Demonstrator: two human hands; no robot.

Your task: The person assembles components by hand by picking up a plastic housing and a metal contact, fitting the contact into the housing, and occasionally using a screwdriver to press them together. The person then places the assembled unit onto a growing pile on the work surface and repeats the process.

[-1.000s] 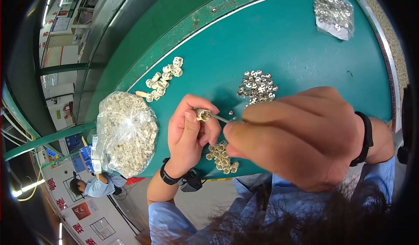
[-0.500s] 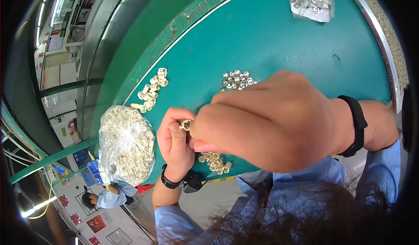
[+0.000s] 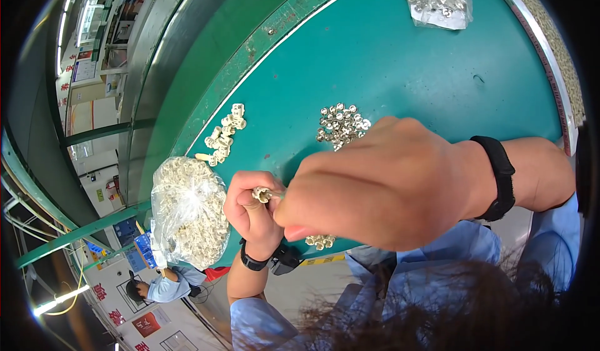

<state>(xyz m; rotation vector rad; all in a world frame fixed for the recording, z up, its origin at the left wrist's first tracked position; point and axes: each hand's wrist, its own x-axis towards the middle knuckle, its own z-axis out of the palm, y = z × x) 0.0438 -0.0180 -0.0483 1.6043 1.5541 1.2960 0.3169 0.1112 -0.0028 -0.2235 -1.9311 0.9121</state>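
Observation:
My left hand (image 3: 253, 220) pinches a small cream ring-shaped part (image 3: 262, 194) between thumb and fingers, its hollow end facing up. Close against it, my right hand (image 3: 381, 185) is closed, its back toward me. The right fingertips are hidden, so what they hold cannot be made out; a thin, pale greenish bit shows between them and the cream part. Below my right hand peeks a cluster of cream parts (image 3: 320, 242), partly covered. Beyond it lies a pile of small shiny metal pieces (image 3: 342, 123).
On the green tabletop (image 3: 400, 70), more cream parts (image 3: 225, 133) lie in a loose heap at the left. A large clear bag (image 3: 190, 210) full of them sits at the left edge. Another bag (image 3: 437, 1) of metal pieces lies at the far right. A person (image 3: 165, 285) is in the background.
The cream part has tilted a little in my left fingers. My right hand covers more of the near cluster and less of the metal pile. The whole view has shifted slightly.

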